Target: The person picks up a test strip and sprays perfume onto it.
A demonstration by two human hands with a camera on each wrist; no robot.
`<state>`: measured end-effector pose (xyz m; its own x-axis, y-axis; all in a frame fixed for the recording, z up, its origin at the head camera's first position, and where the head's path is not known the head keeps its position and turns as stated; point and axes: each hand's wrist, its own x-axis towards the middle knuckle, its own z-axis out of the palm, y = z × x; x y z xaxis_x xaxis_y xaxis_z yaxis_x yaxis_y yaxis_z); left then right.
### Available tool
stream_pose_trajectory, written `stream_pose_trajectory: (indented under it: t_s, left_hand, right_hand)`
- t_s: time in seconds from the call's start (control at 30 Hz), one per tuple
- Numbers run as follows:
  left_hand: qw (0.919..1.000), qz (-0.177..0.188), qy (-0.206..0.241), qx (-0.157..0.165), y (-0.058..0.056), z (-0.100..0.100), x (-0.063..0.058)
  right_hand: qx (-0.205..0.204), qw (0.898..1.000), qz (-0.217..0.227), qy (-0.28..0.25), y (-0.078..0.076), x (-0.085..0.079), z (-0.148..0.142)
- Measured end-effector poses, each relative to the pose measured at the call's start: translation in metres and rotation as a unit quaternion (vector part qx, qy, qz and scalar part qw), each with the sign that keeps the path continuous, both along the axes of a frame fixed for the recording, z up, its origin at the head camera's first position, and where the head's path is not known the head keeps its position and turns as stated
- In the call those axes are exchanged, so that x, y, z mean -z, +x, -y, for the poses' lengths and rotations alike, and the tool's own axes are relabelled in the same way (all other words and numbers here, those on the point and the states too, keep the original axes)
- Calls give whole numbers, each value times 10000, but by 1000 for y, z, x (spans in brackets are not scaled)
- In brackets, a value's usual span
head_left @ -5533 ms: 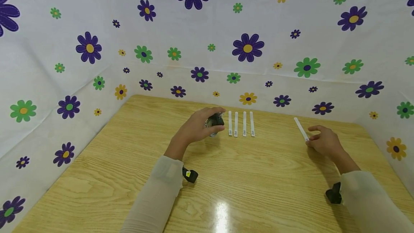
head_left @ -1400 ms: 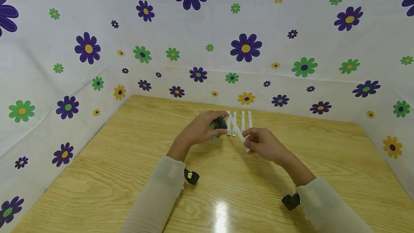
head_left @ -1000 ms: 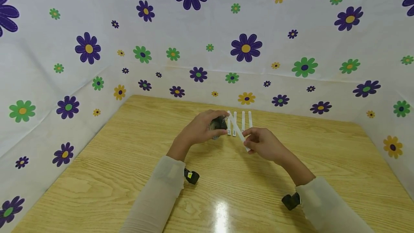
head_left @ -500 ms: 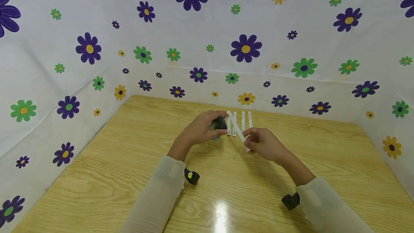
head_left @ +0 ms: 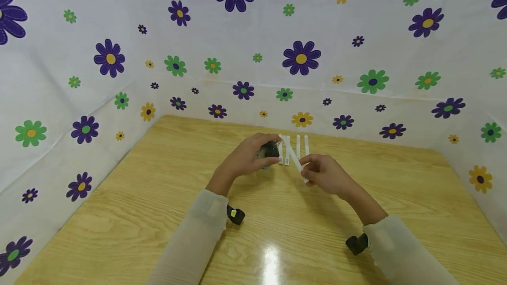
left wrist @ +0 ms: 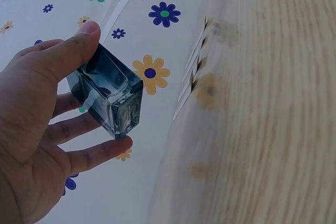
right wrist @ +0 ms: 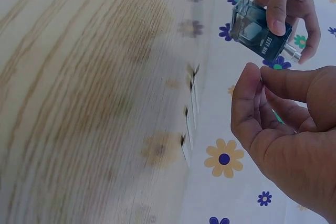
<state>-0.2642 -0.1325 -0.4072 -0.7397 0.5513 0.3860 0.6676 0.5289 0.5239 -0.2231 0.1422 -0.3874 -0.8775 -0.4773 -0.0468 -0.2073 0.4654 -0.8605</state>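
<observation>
My left hand (head_left: 240,156) grips a dark blue-green glass perfume bottle (head_left: 270,149) above the table. In the right wrist view the bottle (right wrist: 260,32) is tilted, its silver spray nozzle (right wrist: 292,52) uncapped, with a fingertip at the nozzle. Between thumb and fingers, my right hand (head_left: 328,175) pinches the lower end of a white paper test strip (head_left: 293,155). The strip slants up toward the bottle's top; whether they touch cannot be told. In the left wrist view the strip (left wrist: 122,9) runs behind the left thumb.
Several more white test strips (head_left: 298,145) lie side by side on the wooden table (head_left: 178,179), just behind the held one. A white flowered cloth (head_left: 253,30) stands as a wall along the back and sides.
From the far right of the table, my right hand has brought the strip left to the bottle. Over the last second both hands have stayed nearly still.
</observation>
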Motion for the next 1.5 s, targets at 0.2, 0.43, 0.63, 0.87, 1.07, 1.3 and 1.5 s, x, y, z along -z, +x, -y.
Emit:
stream_pose_trajectory:
  t_s: [0.2,0.43,0.63,0.87,1.07,1.3,1.5]
  left_hand:
    - [9999,-4,33,-117,2,2,-1]
    - [9998,-106,96,-105,-3,5,-3]
    - [9999,-12,-64,-110,-9,12,-5]
    - [9987,314,-361,-190,-13,20,-7]
    - [9969,416,-654,-112,-19,21,-8]
    - [9954,525,-802,-37,-31,20,-3]
    - [9935,1050,-436,5,-37,20,0]
  right_hand:
    - [86,9999,-21,79,-3,2,-3]
    - [322,9994,0,110,-11,6,-16]
    - [596,9982,48,92,-17,9,-29]
    - [949,9950,178,248,-27,11,-39]
    - [1259,9911,396,184,-37,14,-47]
    - [1654,9821,735,514,-51,14,-50]
    - [1670,9795,952,607,-59,16,-47]
